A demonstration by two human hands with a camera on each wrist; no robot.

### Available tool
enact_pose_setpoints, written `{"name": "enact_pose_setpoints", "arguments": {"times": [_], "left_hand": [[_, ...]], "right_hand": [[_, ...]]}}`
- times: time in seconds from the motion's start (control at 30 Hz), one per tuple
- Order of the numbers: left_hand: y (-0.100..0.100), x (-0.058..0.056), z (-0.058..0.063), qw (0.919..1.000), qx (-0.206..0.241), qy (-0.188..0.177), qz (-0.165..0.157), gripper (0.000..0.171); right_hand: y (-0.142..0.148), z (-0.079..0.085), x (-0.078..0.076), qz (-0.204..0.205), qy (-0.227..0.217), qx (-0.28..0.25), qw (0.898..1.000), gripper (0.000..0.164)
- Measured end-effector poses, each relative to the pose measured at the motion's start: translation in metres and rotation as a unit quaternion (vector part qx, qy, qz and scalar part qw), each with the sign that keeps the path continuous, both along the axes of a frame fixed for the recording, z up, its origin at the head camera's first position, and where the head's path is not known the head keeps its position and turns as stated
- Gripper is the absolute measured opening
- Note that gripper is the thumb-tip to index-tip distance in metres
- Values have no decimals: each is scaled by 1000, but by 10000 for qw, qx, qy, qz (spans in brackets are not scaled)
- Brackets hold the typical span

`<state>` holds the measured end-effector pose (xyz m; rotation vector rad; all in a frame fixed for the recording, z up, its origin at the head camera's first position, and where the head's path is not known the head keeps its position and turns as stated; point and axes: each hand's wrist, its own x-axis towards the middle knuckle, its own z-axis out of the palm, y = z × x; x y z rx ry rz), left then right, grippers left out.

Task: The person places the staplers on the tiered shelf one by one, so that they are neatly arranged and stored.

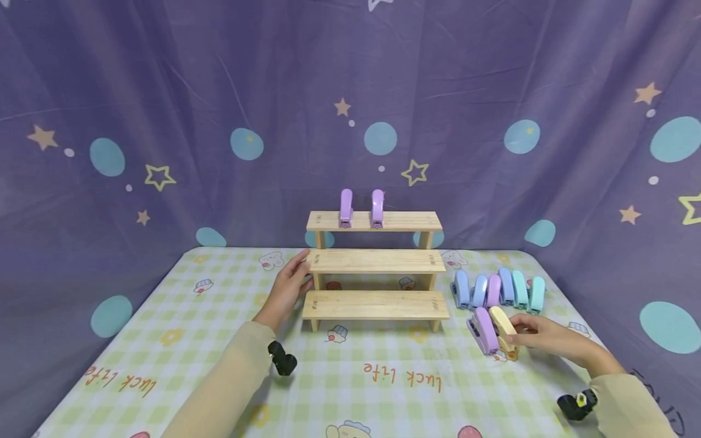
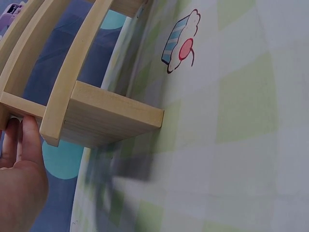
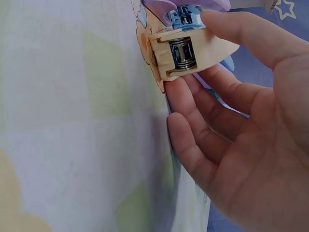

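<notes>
A three-tier wooden shelf [image 1: 376, 305] stands mid-table, with two purple staplers [image 1: 346, 208] upright on its top tier. My left hand [image 1: 286, 288] touches the left end of the middle tier; in the left wrist view its fingers [image 2: 32, 140] lie extended against the wood. To the right of the shelf, my right hand [image 1: 553, 336] pinches a pale yellow stapler [image 1: 502, 328] between thumb and fingers. Its metal spring shows in the right wrist view, where the stapler [image 3: 207, 50] sits tilted. A purple stapler [image 1: 484, 330] stands right beside it, on the left.
Behind these, a row of blue, purple and teal staplers [image 1: 506, 287] stands on the checked tablecloth [image 1: 219, 292]. A purple curtain [image 1: 306, 79] with stars and dots hangs beyond the table's back edge.
</notes>
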<state>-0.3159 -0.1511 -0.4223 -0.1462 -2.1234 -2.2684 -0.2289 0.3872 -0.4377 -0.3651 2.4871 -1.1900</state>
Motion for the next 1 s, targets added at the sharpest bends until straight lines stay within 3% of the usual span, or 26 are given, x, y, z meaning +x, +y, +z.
{"name": "enact_pose_setpoints", "arguments": {"times": [0.6, 1.0], "left_hand": [[0, 2, 1, 10000, -21, -17, -30, 49], [-1, 1, 1, 10000, 31, 38, -68, 49]], "right_hand": [[0, -6, -1, 52, 210, -333, 9992, 26], [-1, 9, 0, 16, 397, -293, 9988, 23]]}}
